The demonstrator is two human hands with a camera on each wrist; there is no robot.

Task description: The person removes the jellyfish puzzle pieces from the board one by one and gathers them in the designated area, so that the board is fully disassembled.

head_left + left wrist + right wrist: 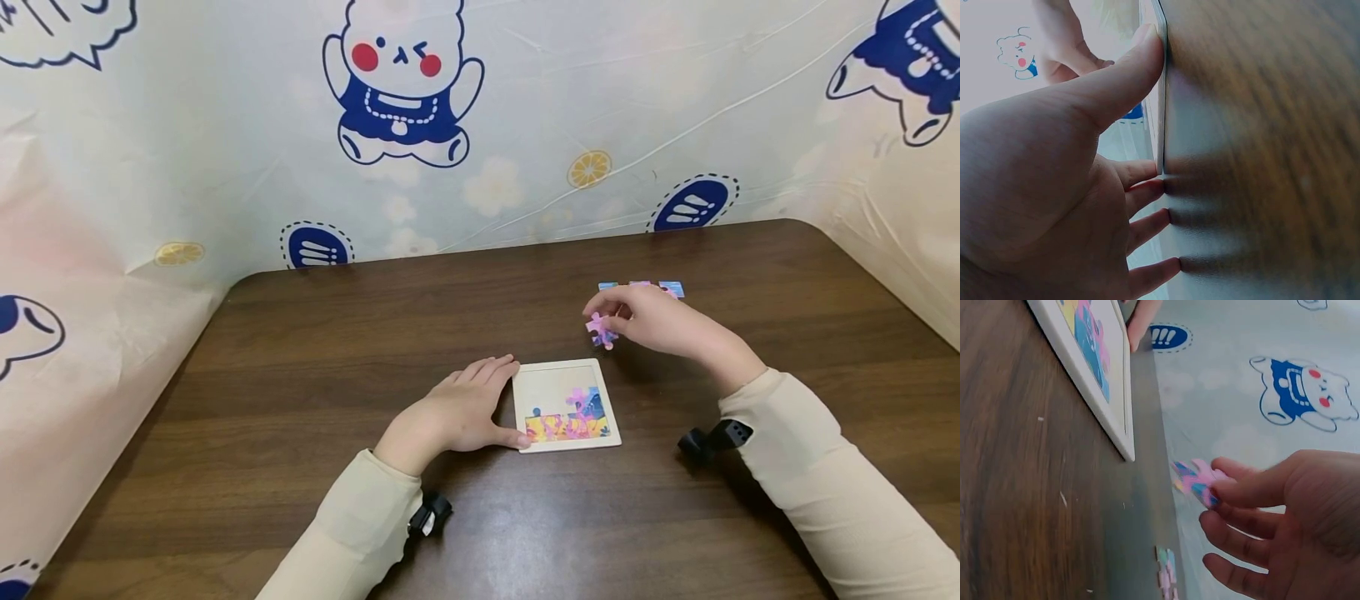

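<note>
Plywood, to judge by its pale edge, probably formed the square, raised-rim puzzle tray [546, 390], so it should have been stiff, light and apt to skid on the glossy brown wood-grain table [300, 375]; its rim offered the best hold. Along its nine o'clock side the bare left hand [461, 410] lay spread, thumb on the rim toward seven, forefinger at the corner toward eleven. Fitted yellow, pink and blue jigsaw pieces [567, 428] covered the tray's six o'clock strip and ran up toward three.

Farther off, between one and two o'clock from the tray, the bare right hand [656, 322] pinched a thin, knobbed pink-and-blue jigsaw piece [600, 330] between thumb and forefinger, above the table. It looked rigid and nearly weightless; its slim knobs might have chipped, so the broad middle seemed safest to grip.

Beyond, loose flat pink-and-blue pieces [672, 289] lay partly behind that hand, their number uncertain; the right wrist view cut them off, and the left wrist view showed the tray edge-on, its picture hidden.
</note>
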